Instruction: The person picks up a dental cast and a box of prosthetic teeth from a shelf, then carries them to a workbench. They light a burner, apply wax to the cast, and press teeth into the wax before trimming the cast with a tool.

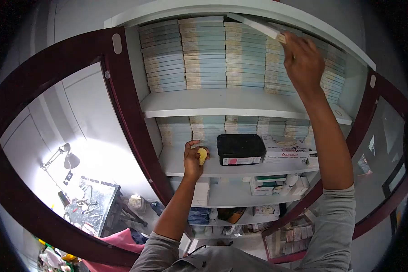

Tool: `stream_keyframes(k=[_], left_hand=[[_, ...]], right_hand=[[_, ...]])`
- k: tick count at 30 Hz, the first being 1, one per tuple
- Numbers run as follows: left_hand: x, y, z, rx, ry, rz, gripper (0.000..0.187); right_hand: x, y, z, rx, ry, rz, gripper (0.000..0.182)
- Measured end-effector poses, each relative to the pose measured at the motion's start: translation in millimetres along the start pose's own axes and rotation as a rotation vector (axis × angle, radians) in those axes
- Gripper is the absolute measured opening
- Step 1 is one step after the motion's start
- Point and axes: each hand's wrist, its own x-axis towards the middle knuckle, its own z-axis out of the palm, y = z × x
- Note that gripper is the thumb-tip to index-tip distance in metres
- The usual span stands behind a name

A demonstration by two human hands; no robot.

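My right hand [305,63] is raised to the top shelf, its fingers closed on the near end of a thin, flat white box [257,27]. This box lies at a slant over the stacked boxes, just under the cabinet's top edge. Lower down, my left hand [193,163] is closed around a rounded yellow object [202,156] whose kind I cannot make out. That hand is in front of the second shelf, left of a black lidded tub [241,147]. Tall stacks of flat, pale blue and cream boxes [245,54] fill the top shelf.
Beside the tub stands a white and purple carton [285,152]. More flat boxes [207,127] stand behind. Lower shelves hold cartons [265,186] and folded blue cloth [198,216]. Dark red framed glass doors [118,86] hang open on both sides. A lit lamp [70,159] stands over a cluttered table at left.
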Motion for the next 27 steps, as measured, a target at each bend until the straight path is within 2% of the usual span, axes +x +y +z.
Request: stream_keyframes(k=[4,6,9,12,13,14,16,17,21,23,25,27], left_hand=[[2.3,-3.1,-0.5,-0.037,-0.004,-0.013,0.029],[1.6,0.0,4.6,-0.051,0.005,-0.030,0.029],[0.5,0.7,7.5,-0.050,0.018,-0.060,0.028],[1.0,-1.2,6.5,-0.048,0.017,-0.073,0.028],[1.4,-1.1,5.3,-0.058,0.012,-0.077,0.028],[2.1,-1.3,4.5,-0.050,0.016,-0.078,0.028],[2.6,-4.3,3.4,-0.070,0.024,-0.069,0.028],[3.1,-5.6,1.6,-0.093,-0.010,-0.045,0.029],[-0.6,-6.9,-3.0,-0.029,-0.007,0.016,0.031],[-8.6,-5.0,-2.6,-0.038,0.021,0.015,0.032],[-18.7,-2.7,1.0,-0.050,0.049,0.021,0.033],[-43.5,11.8,16.3,-0.112,0.121,-0.056,0.037]], right_hand=[[7.7,-15.4,12.1,-0.059,-0.102,-0.009,0.045],[15.6,-23.7,21.5,-0.170,-0.292,0.014,0.046],[27.2,-29.4,48.3,-0.182,-0.221,-0.024,0.038],[34.5,-28.4,81.1,-0.168,-0.246,0.006,0.036],[36.8,-22.0,93.0,-0.099,-0.365,0.010,0.047],[30.5,-18.1,106.9,-0.094,-0.365,0.017,0.047],[14.3,-17.1,132.2,0.021,-0.429,-0.051,0.070],[14.5,-17.7,136.4,0.036,-0.641,0.023,0.088],[13.8,-28.0,128.9,0.081,-0.634,0.046,0.089],[13.3,-42.8,116.9,-0.116,-0.711,0.109,0.090],[1.9,-33.9,122.3,-0.107,-0.698,0.067,0.090],[-2.9,-34.0,119.7,-0.091,-0.691,0.035,0.090]])
